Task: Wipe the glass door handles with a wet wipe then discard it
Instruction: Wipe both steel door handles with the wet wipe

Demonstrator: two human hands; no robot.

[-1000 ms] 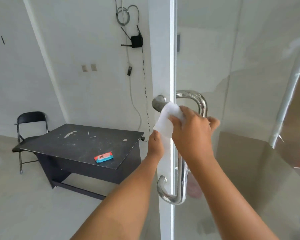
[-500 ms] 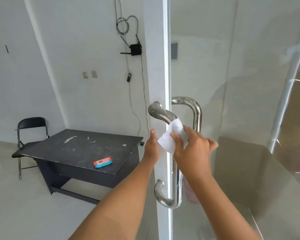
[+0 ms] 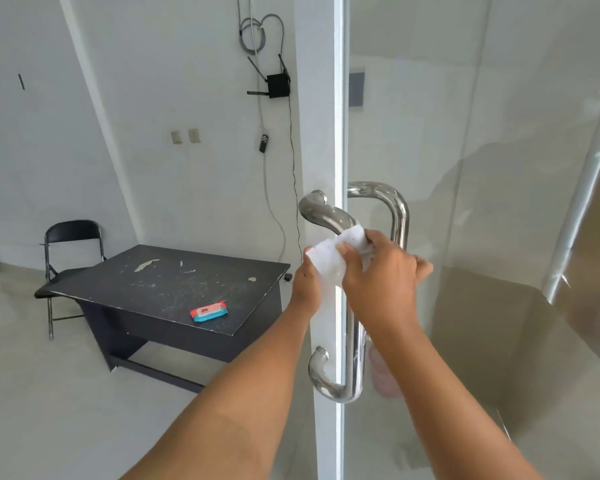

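A glass door (image 3: 499,133) stands edge-on in front of me, with a chrome pull handle on each face. The near handle (image 3: 355,358) runs down the door edge; the far handle (image 3: 397,209) shows through the glass. My right hand (image 3: 381,285) presses a white wet wipe (image 3: 329,254) around the near handle's upper part, just below its top bend. My left hand (image 3: 307,282) rests against the door edge on the left, fingers touching the wipe's lower corner; its grip is partly hidden.
A dark table (image 3: 167,289) stands to the left with a red and teal wipes pack (image 3: 209,310) on it. A black folding chair (image 3: 68,258) is behind it. Cables and a router (image 3: 278,85) hang on the white wall.
My right hand has slid the wipe down from the handle's top bend onto the upper shaft. My left hand stayed at the door edge.
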